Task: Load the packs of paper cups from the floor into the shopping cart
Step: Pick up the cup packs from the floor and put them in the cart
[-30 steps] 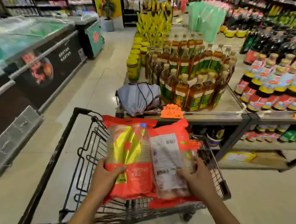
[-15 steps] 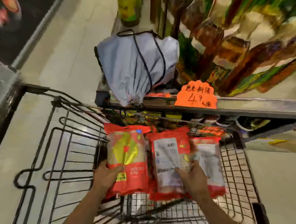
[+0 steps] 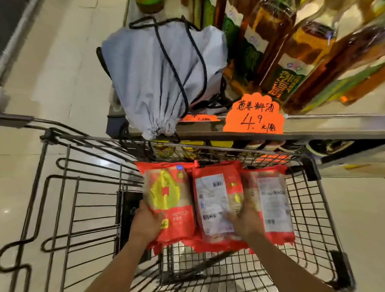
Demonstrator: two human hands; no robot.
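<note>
Left grip point(image 3: 146, 221): closed on the left pack point(image 3: 170, 199) of paper cups, thumb on its front near the lower left corner, fingers hidden behind it. Right grip point(image 3: 245, 219): closed on the middle pack point(image 3: 215, 203), thumb across the white printed label, fingers out of sight behind; outline blurred by motion. The right pack point(image 3: 273, 199) sits just beside the right grip, touching the middle pack; cannot tell whether the grip also holds it. All three packs are red, side by side, long axis running away from the person, and inside the basket of the shopping cart point(image 3: 78, 139) toward its far right end. The left pack shows a yellow emblem on its front; the other two show barcoded back labels. Whether the lower ends rest on the wire floor of the cart cannot be told. Both forearms reach in over the near side. Beyond the far rim of the cart stands a display shelf point(image 3: 332, 126). A grey drawstring bag point(image 3: 160, 75) with dark cords lies on its corner, an orange handwritten price tag point(image 3: 253, 117) is fixed to the shelf edge, and amber bottles point(image 3: 301, 55) with green labels are ranked behind it, blurred. Pale tiled floor point(image 3: 58, 63) lies to the left.
</note>
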